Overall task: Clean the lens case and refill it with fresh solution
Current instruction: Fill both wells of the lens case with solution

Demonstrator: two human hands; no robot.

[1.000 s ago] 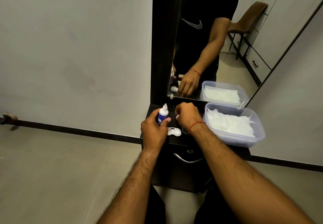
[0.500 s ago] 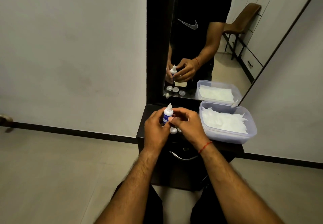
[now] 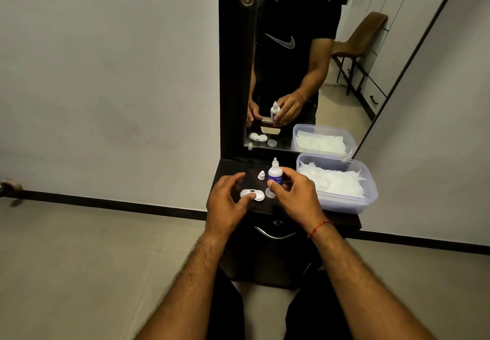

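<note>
Pinching the bottle upright between thumb and fingers, the right hand holds it just above a loose lid. Left of that grip stands the cap. Lower left lies the case, where the left hand rests its thumb (fingers loosely spread above).

Right hand: grips the solution bottle upright.
Left hand: thumb rests on the lens case, which lies on the counter.
Bottle cap: stands just left of the bottle.
Tub: holds white tissues, at the counter's right.
</note>
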